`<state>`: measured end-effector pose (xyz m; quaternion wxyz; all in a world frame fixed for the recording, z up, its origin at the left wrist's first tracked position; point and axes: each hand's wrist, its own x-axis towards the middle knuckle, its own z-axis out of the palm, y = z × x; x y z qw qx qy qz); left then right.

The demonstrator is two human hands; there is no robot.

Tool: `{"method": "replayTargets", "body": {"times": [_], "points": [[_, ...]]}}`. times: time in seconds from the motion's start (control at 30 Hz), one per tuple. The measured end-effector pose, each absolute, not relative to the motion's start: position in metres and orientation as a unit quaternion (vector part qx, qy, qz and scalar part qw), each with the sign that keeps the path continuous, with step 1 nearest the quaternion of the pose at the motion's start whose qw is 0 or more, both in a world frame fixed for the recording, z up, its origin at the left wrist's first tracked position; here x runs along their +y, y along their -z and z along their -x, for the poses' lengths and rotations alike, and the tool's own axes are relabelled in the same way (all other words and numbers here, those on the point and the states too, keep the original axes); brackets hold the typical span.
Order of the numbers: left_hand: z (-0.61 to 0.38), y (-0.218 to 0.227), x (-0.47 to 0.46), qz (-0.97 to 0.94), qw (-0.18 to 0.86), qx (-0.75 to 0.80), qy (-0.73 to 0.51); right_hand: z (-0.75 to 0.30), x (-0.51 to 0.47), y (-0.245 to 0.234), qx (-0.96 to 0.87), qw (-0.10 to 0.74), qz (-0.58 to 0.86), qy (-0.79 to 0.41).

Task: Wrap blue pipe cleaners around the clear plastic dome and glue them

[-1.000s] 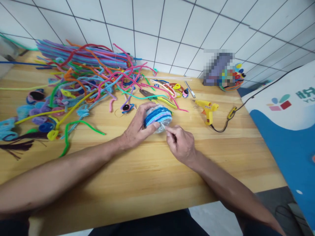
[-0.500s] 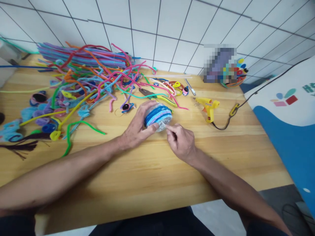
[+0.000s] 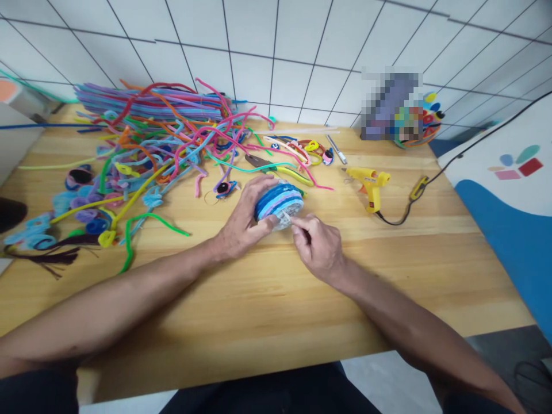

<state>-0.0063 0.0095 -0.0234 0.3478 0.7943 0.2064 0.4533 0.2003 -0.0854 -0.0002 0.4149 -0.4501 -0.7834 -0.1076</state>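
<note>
My left hand (image 3: 242, 221) is wrapped round a small round object (image 3: 279, 202) covered in blue, light blue and purple pipe cleaner coils, holding it on the wooden table (image 3: 267, 299). My right hand (image 3: 318, 246) is closed in a pinch on a thin pale strand end (image 3: 286, 217) at the object's lower side. Both forearms reach in from the bottom of the view.
A big tangle of coloured pipe cleaners (image 3: 164, 132) covers the table's back left. Pliers (image 3: 259, 163) lie behind the wrapped object. A yellow glue gun (image 3: 369, 183) with a black cord stands to the right. A tiled wall rises behind. A blue and white panel (image 3: 509, 190) is at the right.
Both hands stay on the wrapped object with hardly any movement. The camera has shifted slightly, so the scene sits a little more to the right and lower.
</note>
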Motion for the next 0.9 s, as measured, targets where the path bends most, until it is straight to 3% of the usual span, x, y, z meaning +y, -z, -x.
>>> {"method": "replayTargets", "body": {"times": [0.9], "points": [[0.0045, 0.0233, 0.0068, -0.777, 0.366, 0.223, -0.461, -0.2033, -0.0847, 0.0035, -0.792, 0.421, 0.433, 0.094]]}}
